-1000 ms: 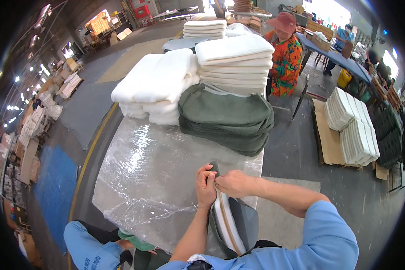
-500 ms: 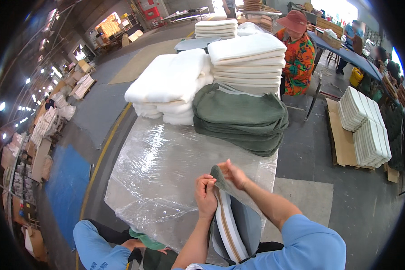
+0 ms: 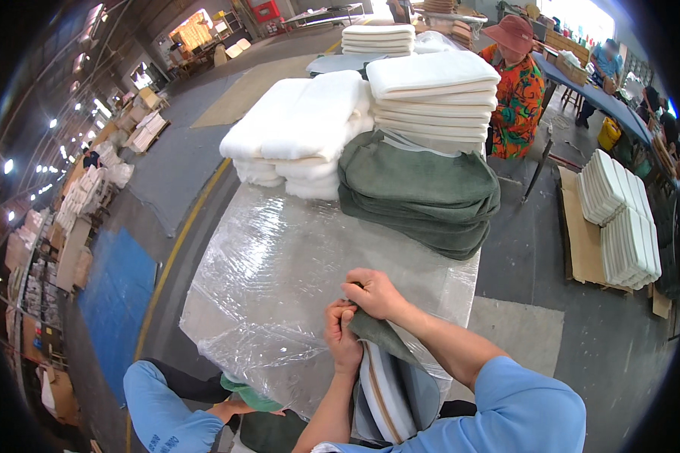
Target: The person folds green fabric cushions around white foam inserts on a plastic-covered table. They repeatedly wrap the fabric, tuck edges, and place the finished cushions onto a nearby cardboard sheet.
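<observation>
A dark green fabric cushion cover (image 3: 381,336) is partly drawn round a white foam pad with a tan stripe along its edge (image 3: 384,396). At the cover's upper end, my left hand (image 3: 343,336) grips the fabric with fingers curled. My right hand (image 3: 375,293) pinches the same edge just above and to the right, its fingers closed. Both hands are close together over the near part of the plastic-wrapped table (image 3: 242,264). The pad's lower end lies against my body, its bottom partly hidden by my blue sleeve.
Beyond my hands lie stacked green covers (image 3: 419,189), a pile of white padding (image 3: 295,128) and stacked white foam pads (image 3: 434,90). A co-worker in a red hat (image 3: 515,83) is behind them. Another person's blue sleeve (image 3: 162,408) shows at lower left. White pads (image 3: 619,219) stand at right.
My right hand has gone from spread fingers beside the cover to a closed grip on its edge, next to my left hand. The cover's end has folded down between them.
</observation>
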Tool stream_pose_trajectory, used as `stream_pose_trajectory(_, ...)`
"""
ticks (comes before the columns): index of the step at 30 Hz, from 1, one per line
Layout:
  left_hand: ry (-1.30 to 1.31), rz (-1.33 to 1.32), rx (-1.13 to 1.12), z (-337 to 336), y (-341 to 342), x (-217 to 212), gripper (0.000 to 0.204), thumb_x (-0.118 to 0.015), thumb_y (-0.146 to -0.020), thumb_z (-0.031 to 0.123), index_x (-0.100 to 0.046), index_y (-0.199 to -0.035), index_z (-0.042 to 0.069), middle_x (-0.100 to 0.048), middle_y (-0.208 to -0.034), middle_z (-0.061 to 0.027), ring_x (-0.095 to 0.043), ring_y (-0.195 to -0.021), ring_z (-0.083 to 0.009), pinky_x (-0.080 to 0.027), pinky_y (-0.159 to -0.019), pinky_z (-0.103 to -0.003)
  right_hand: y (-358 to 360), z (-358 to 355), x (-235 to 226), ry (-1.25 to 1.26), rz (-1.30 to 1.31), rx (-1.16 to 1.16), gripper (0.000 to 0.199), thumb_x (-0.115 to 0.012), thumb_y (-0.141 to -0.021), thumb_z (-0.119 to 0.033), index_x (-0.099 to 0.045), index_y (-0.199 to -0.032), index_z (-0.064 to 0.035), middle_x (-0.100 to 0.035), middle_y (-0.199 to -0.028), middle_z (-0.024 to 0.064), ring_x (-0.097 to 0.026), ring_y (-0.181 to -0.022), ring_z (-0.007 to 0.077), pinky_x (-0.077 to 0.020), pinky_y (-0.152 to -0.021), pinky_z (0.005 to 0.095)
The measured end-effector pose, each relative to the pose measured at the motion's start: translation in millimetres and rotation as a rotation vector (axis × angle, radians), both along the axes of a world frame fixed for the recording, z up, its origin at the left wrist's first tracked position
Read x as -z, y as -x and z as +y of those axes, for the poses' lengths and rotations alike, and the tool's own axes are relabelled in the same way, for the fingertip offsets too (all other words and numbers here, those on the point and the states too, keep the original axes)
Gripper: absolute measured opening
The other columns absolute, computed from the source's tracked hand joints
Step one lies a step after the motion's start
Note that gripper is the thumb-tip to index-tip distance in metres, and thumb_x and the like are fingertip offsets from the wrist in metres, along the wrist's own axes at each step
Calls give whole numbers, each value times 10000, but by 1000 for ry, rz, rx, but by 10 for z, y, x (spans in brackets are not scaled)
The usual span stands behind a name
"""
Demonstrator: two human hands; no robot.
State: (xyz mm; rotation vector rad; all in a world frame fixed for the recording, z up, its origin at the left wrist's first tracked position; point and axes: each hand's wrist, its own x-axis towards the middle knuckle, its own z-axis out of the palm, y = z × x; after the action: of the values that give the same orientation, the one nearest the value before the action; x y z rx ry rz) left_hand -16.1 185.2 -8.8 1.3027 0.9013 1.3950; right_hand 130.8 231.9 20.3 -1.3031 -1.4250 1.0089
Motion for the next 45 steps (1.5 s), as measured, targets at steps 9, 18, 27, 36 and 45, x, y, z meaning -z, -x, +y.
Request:
stream_pose_trajectory(9, -146, 137, -64, -201, 28, -567, 220, -613, -1097, 211, -629, -981, 24, -624, -1117, -121, -583, -1114, -233, -463, -1043, -383, -84, 429, 238, 292, 661, -227, 773, -445, -1092, -641, -759, -856, 25, -714, -829, 89, -644, -815, 177, -516, -811, 352)
stream_pose_trajectory(18, -530, 73, -43, -608, 312, -1436, 223, -584, -1092, 211, -612, -1007, 7, -495, -1359, -204, -559, -1290, -339, -455, -1136, -523, 43, 308, -1148, -250, 225, -137, 802, -382, -1119, -572, -705, -671, 10, -653, -644, 85, -603, -657, 170, -463, -661, 341)
stream_pose_trajectory(27, -336, 411, -7, -1135, 485, -2074, 811, -893, -892, 317, -470, -1478, -49, -545, -1499, -259, -604, -1339, -342, -495, -1106, -420, 107, -543, -1704, -626, -37, -57, 591, -442, -1128, -389, -694, -767, 5, -634, -711, 132, -631, -711, 329, -488, -682, 419)
stream_pose_trajectory(36, -371, 460, -10, -1745, 734, -1866, 782, -905, -864, 197, -513, -1491, -58, -612, -1466, -279, -681, -1282, -363, -566, -1033, -408, -5, -904, -1627, -293, 225, -370, 982, -134, -1110, -678, -720, -776, 36, -716, -799, 140, -689, -793, 243, -525, -768, 350)
stream_pose_trajectory(45, -188, 235, 367, -1890, 921, -1747, 993, -882, -897, 367, -350, -1626, -47, -406, -1649, -298, -453, -1517, -395, -373, -1220, -451, 1, -1251, -1264, -295, 291, -251, 1048, -94, -1034, -812, -706, -839, 16, -718, -849, 130, -687, -795, 223, -531, -748, 351)
